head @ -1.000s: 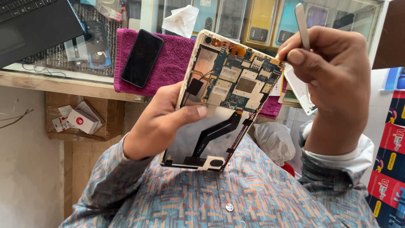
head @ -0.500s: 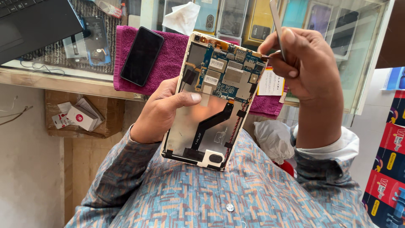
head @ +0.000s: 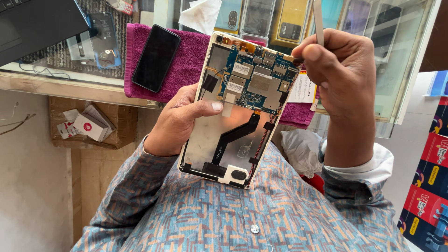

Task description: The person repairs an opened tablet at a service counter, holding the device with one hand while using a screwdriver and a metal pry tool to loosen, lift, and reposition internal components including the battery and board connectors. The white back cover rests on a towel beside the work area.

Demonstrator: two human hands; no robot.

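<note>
Two hands are seen in the single head view, both busy with an opened phone [head: 238, 107] held above the lap, in front of the glass worktop [head: 56, 81]. The opened phone is gripped from behind by the left hand [head: 179, 121], whose thumb is pressed across its bare inner face just below the blue circuit board [head: 256, 79]. A slim metal tool [head: 318, 18] is pinched in the closed right hand [head: 340, 74], and its lower end is brought to the board's upper right corner; the tip itself is hidden by the fingers. The step in hand is judged to be work on a part at that corner. A small, steady movement of the tip is called for next, with the phone kept still. A black phone [head: 156, 57] is laid on a magenta towel [head: 186, 60] behind.

Compared with half a second ago, the opened phone is tilted slightly differently, and the right hand has been kept at the same corner.
</note>
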